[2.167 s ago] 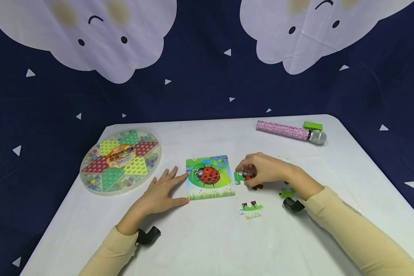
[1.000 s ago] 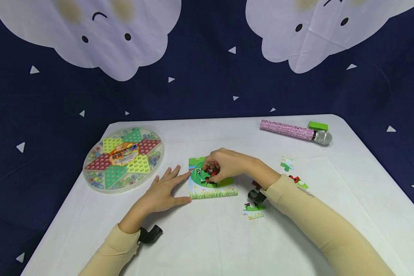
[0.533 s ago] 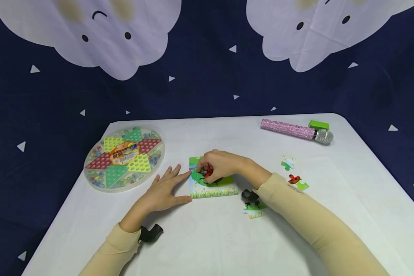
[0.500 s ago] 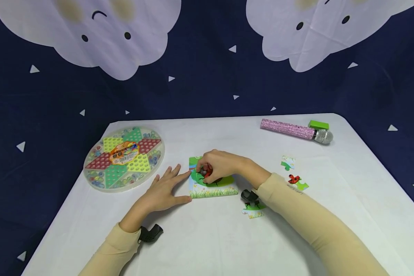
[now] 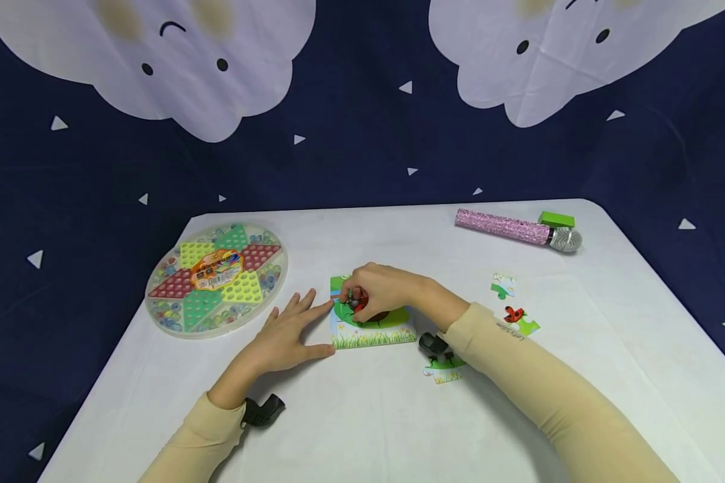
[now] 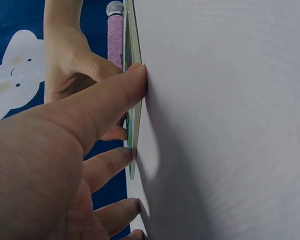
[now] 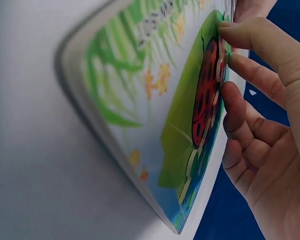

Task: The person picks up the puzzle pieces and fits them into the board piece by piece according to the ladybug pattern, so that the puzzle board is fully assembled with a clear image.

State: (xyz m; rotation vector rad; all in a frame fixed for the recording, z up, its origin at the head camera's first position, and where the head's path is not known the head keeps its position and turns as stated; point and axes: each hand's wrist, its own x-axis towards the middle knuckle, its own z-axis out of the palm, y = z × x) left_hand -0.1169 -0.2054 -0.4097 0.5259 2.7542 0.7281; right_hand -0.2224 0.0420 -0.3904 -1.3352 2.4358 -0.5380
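A square puzzle board [image 5: 374,339] with a ladybug picture lies on the table, in front of the person. My left hand [image 5: 282,341] rests beside it with fingers spread, thumb and index finger touching the board's left edge. Over the board's upper left part, my right hand [image 5: 382,290] pinches a puzzle piece [image 7: 220,62] against the picture. In the right wrist view thumb and index finger are at that piece, by the ladybug's head end, with the other fingers curled. From the head, my fingers hide most of the piece. The left wrist view shows the board [image 6: 133,125] edge-on.
Two loose pieces [image 5: 503,286] [image 5: 522,320] lie right of the board. Another piece [image 5: 444,373] sits nearer, partly under the right wrist camera [image 5: 433,345]. A Chinese checkers set [image 5: 217,278] stands left; a pink glitter microphone [image 5: 504,227] and green block [image 5: 556,219] lie at the back right.
My right hand has carried the puzzle piece leftward from beside the board onto its upper left part, then shifted only slightly. My left hand has stayed at the board's edge.
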